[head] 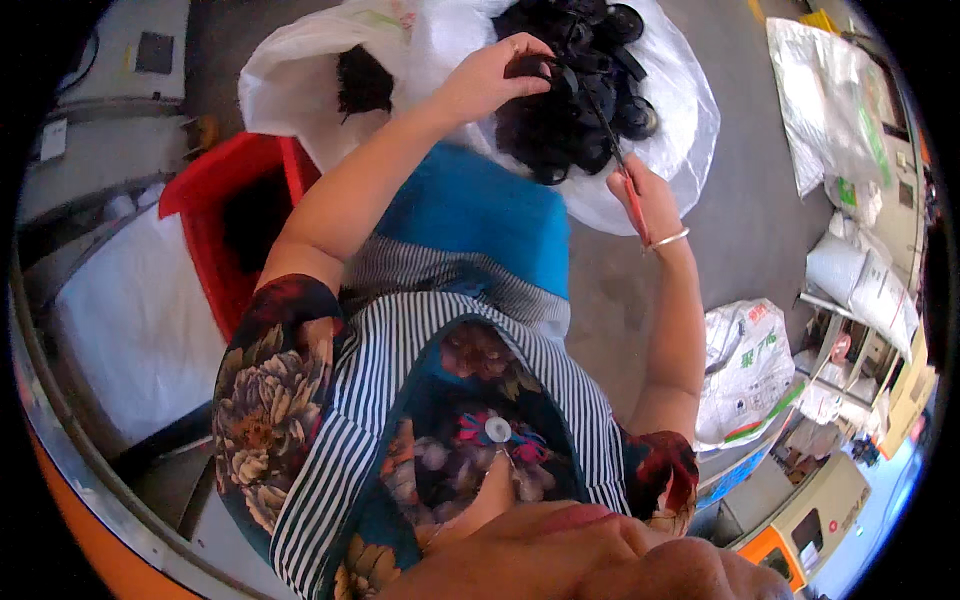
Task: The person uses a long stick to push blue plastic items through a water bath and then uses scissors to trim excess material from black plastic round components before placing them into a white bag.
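Observation:
My left hand [491, 79] is closed around a small black part [529, 67], with its thumb and fingers curled about it. My right hand [649, 195] grips a red-handled tool [634, 196] with a long, narrow dark front end, scissors or pliers; which cannot be told. The tip reaches in among the black parts near my left fingers. Beneath both hands lies a heap of black, rounded parts [589, 139], some with strips or rims, on a white plastic sack [690, 135]. Whether the tool touches the held part is hidden.
A red bin [206, 247] with dark contents stands at the left, beside the sack's folded side. Blue cloth [480, 210] covers my lap. White printed sacks [746, 367] and a silvery bag [817, 105] lie at the right, near shelving and machines.

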A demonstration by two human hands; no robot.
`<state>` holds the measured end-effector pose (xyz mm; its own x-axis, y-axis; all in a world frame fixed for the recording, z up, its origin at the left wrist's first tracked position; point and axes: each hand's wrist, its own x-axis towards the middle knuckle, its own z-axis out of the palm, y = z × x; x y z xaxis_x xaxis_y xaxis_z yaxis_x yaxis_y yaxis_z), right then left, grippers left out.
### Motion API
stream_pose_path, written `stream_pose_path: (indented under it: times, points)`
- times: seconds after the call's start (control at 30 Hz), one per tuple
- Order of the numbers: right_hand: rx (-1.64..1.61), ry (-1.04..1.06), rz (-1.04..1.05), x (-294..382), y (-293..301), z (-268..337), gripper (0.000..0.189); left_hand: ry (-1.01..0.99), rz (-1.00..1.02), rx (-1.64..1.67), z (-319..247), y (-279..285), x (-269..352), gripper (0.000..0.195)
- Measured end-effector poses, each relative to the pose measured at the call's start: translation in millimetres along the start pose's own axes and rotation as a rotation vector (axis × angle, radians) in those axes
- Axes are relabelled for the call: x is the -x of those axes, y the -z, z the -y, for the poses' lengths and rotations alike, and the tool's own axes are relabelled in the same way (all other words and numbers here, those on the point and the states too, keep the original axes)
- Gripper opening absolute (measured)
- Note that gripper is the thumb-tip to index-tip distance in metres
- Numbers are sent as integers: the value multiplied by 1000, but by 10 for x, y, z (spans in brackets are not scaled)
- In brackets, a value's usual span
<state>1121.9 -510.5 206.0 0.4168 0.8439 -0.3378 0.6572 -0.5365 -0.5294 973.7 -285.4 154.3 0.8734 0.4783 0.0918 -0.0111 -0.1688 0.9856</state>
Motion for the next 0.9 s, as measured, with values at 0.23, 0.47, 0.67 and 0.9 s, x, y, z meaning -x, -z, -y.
stream_pose_path:
  times: [0.23,0.47,0.67,0.9]
  points:
    - [-119,257,334,-245,-42,616,35,102,109,39,-378,552,727,63]
    - [22,402,423,-648,-391,1123,44,156,-105,15,-214,997,1273,66]
    - [156,557,413,-903,-795,1537,35,247,-212,153,-41,1350,1641,69]
    - [243,485,224,-1082,-1127,1242,35,522,-295,78,485,1423,1728,59]
